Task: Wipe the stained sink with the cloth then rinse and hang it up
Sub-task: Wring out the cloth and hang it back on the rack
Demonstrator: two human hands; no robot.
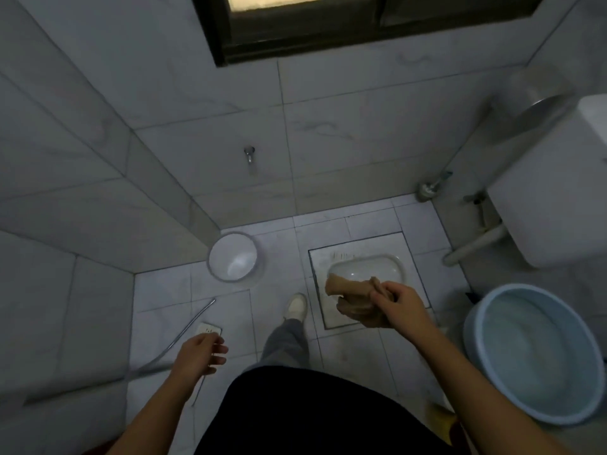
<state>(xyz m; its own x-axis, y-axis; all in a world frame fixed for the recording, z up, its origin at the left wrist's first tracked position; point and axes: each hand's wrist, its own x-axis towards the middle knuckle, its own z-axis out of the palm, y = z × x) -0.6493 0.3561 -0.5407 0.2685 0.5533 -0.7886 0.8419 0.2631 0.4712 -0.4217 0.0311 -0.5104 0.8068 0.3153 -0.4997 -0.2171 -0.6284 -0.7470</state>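
Note:
My right hand [395,305] grips a crumpled tan cloth [349,292], held in the air over the white squat pan [368,267] set in the floor. My left hand [200,351] hangs lower left with fingers loosely curled and apart, holding nothing, above a white wall socket [207,329]. No sink shows in this view. A small metal tap [249,155] sticks out of the tiled wall straight ahead.
A white bucket [232,256] stands in the floor corner below the tap. A pale blue basin [535,353] sits at the right. A white cistern [555,198] with pipes hangs on the right wall. A metal hose [193,318] runs along the left wall. My shoe [295,307] is on the tiles.

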